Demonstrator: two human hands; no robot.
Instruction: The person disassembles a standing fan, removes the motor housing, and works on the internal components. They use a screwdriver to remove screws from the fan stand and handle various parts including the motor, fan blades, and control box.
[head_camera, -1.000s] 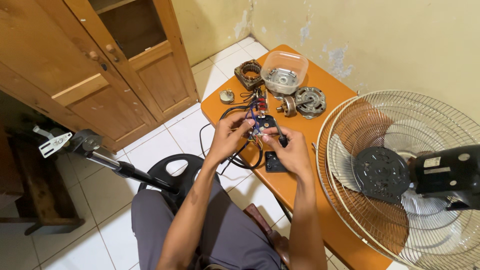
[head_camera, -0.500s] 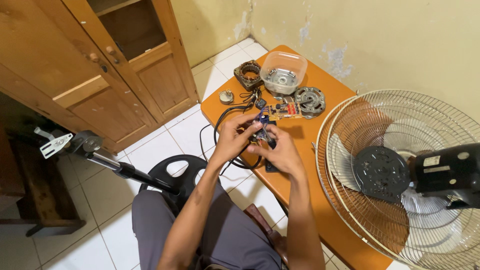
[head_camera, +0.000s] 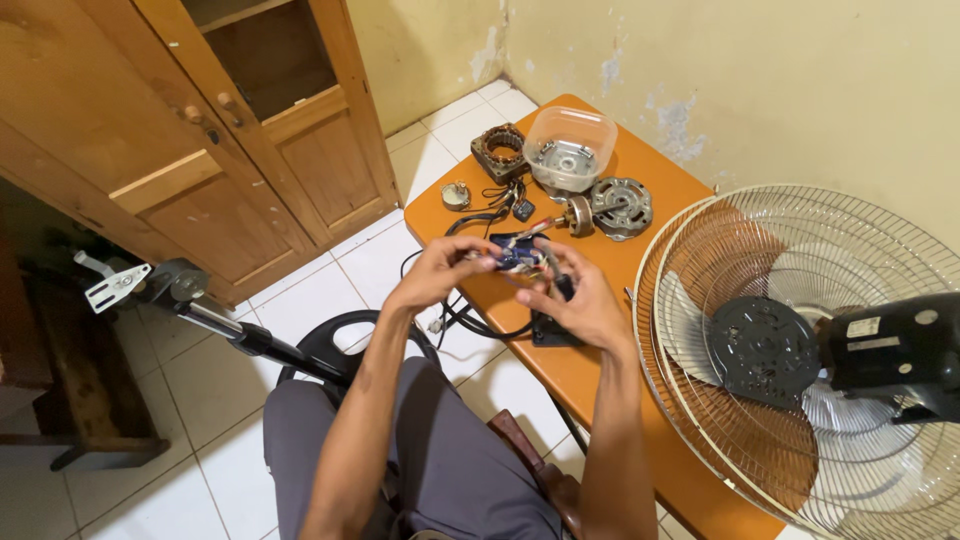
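Observation:
Both my hands hold a small blue switch block with coloured wires (head_camera: 517, 250) above the near edge of an orange table (head_camera: 660, 190). My left hand (head_camera: 440, 272) grips its left side. My right hand (head_camera: 578, 300) grips its right side from below. Black cables (head_camera: 470, 320) hang from the block over the table edge. A flat black part (head_camera: 552, 330) lies on the table under my right hand.
On the table's far end lie a copper-wound stator (head_camera: 499, 150), a clear plastic tub holding a metal cover (head_camera: 570, 150), a round metal motor cover (head_camera: 621, 206), a rotor shaft (head_camera: 573, 215) and a small round part (head_camera: 456, 195). A large fan with wire guard (head_camera: 800, 350) lies at right. A fan stand (head_camera: 230, 330) and wooden cabinet (head_camera: 230, 150) are at left.
My hands, with the wired block between them, have stayed above the table's near edge with only small shifts of the fingers. The view has shifted slightly.

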